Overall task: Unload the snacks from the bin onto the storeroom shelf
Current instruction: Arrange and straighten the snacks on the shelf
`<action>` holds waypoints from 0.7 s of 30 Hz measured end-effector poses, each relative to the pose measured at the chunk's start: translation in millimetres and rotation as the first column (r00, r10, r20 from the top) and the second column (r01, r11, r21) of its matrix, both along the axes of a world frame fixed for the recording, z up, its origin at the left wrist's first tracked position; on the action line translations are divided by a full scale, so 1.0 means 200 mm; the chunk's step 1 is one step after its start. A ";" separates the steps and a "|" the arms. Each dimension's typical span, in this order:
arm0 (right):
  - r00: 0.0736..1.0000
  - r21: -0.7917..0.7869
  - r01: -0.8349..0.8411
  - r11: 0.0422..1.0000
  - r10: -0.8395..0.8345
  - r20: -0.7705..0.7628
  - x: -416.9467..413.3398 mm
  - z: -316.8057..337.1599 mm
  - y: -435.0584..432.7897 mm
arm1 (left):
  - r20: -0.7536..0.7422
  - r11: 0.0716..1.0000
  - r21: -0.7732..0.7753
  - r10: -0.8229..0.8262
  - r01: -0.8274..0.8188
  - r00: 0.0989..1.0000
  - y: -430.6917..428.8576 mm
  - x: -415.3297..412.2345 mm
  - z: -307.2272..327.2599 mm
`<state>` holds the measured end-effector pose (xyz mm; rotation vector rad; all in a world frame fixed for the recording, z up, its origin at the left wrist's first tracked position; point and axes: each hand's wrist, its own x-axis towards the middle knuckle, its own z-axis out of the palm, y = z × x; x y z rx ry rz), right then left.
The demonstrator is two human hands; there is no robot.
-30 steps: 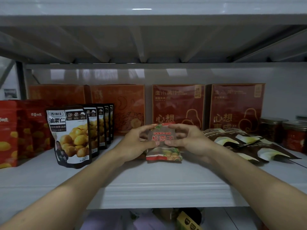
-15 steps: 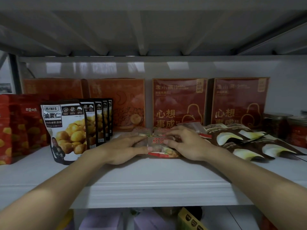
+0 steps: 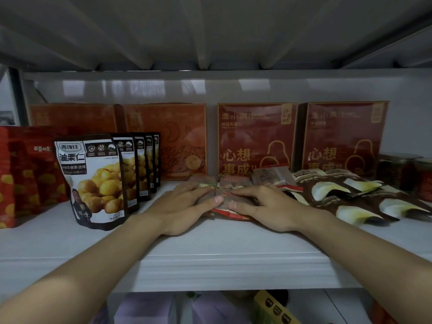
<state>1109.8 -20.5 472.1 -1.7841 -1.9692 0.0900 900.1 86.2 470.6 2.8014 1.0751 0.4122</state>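
A small red-and-brown snack packet (image 3: 230, 208) lies flat on the white shelf (image 3: 210, 256), on top of other packets of the same kind (image 3: 208, 180). My left hand (image 3: 184, 206) rests flat on its left side with the thumb on the packet's middle. My right hand (image 3: 261, 206) lies flat on its right side, fingers stretched over it. Both hands press it down and hide most of it. The bin is out of view.
Black chestnut pouches (image 3: 93, 181) stand in a row at the left beside red bags (image 3: 25, 174). Red and orange boxes (image 3: 256, 139) line the back wall. Dark pouches (image 3: 350, 197) lie at the right, with jars (image 3: 402, 171) beyond. More goods sit on the shelf below (image 3: 275, 309).
The packet, held upright in both hands a second ago, has been laid flat on the pile. Both hands now lie flattened on it, and my view has moved closer.
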 end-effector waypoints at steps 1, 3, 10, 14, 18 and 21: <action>1.000 -0.006 -0.003 1.000 0.003 0.001 0.00 0.00 0.00 | -0.004 1.000 0.003 -0.006 0.006 1.000 0.00 0.00 0.00; 1.000 -0.017 -0.002 1.000 0.002 -0.003 -0.01 0.00 0.00 | -0.022 1.000 -0.003 -0.016 0.015 1.000 0.00 0.00 0.02; 0.925 0.153 0.189 0.970 -0.228 0.303 -0.01 0.17 0.06 | 0.009 0.997 -0.071 -0.011 0.012 1.000 0.09 0.05 0.18; 0.900 -0.070 0.255 0.965 -0.210 0.382 -0.01 0.19 0.16 | -0.039 0.996 -0.085 -0.006 0.002 0.999 0.09 0.13 0.17; 0.918 -0.252 0.252 0.934 -0.149 0.367 0.00 0.14 0.25 | -0.040 0.982 -0.183 -0.051 0.043 0.998 0.12 0.14 0.15; 0.919 -0.275 0.237 0.932 -0.123 0.375 0.01 0.14 0.28 | -0.039 0.975 -0.212 -0.070 0.060 0.997 0.16 0.14 0.13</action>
